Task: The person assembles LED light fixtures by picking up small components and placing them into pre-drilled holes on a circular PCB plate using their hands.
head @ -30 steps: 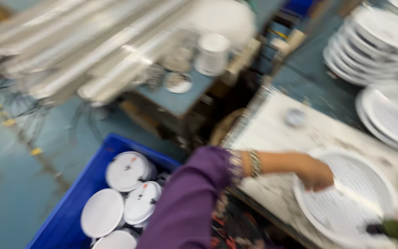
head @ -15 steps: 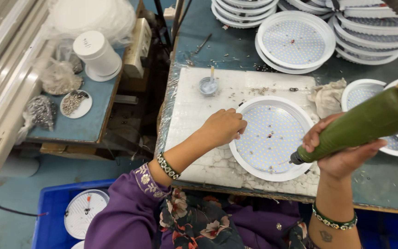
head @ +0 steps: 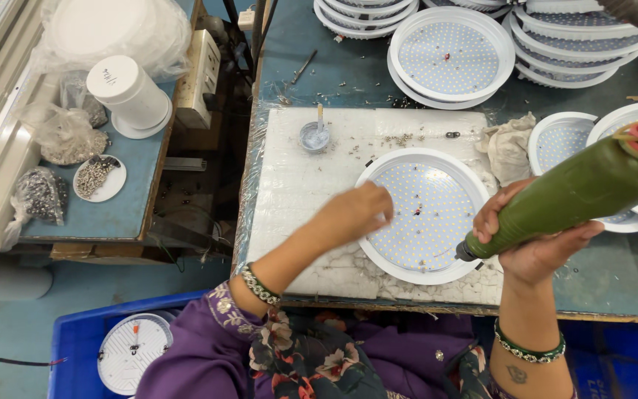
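Note:
A round white light panel (head: 426, 214) dotted with small diodes lies on a white foam pad (head: 297, 192). My left hand (head: 356, 214) rests on the panel's left rim, fingers curled; whether it pinches a screw I cannot tell. My right hand (head: 533, 244) grips a green electric screwdriver (head: 570, 196) held at a slant, its tip just above the panel's lower right part. A small dish (head: 313, 137) and several loose screws (head: 400, 138) lie on the pad behind the panel.
Stacks of similar white panels (head: 452, 55) fill the back and right of the bench. A crumpled rag (head: 507, 148) lies right of the panel. A side shelf at the left holds a white cup (head: 127, 92) and bags of small parts (head: 64, 137). A blue crate (head: 75, 347) with panels stands on the floor.
The view swung from the floor crate back to the bench. My left hand shifted slightly along the panel's left rim, and the screwdriver tip came lower over the panel.

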